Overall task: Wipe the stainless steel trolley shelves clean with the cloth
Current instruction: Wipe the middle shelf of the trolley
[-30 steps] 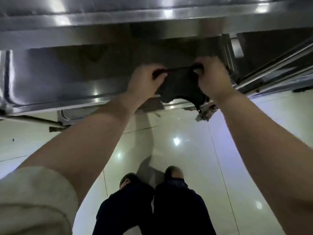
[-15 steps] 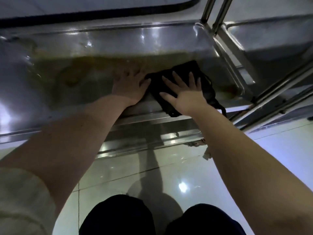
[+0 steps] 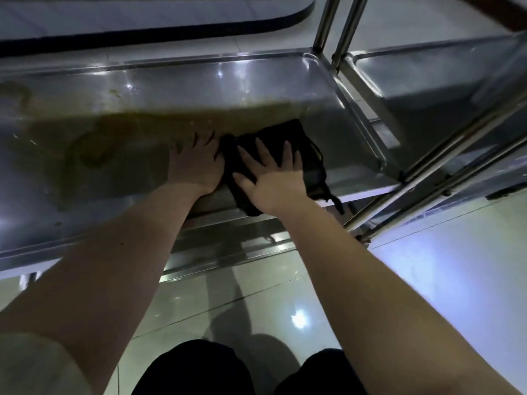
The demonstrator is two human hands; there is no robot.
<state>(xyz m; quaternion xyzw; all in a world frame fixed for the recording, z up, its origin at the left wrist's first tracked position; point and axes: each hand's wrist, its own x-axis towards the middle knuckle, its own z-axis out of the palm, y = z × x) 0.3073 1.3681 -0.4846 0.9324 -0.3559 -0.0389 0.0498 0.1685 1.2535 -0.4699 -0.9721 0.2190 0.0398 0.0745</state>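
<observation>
A dark cloth (image 3: pixel 306 151) lies flat on the top shelf of the stainless steel trolley (image 3: pixel 119 89), near the shelf's front right corner. My right hand (image 3: pixel 271 178) presses on the cloth with its fingers spread straight. My left hand (image 3: pixel 194 163) rests flat on the shelf right beside the cloth's left edge, fingers straight. Brownish stains spread over the shelf to the left of and behind the hands.
A second steel trolley shelf (image 3: pixel 433 78) stands to the right, with upright tubes (image 3: pixel 333 27) between the two. Slanted frame bars (image 3: pixel 445 178) run at the right. A lower shelf edge (image 3: pixel 228 249) shows beneath. Glossy floor tiles (image 3: pixel 442 280) and my legs (image 3: pixel 194 369) lie below.
A second ago both hands gripped the cloth in the air before the trolley. They have since laid it on the top shelf and flattened out, hardly moving over the last half second.
</observation>
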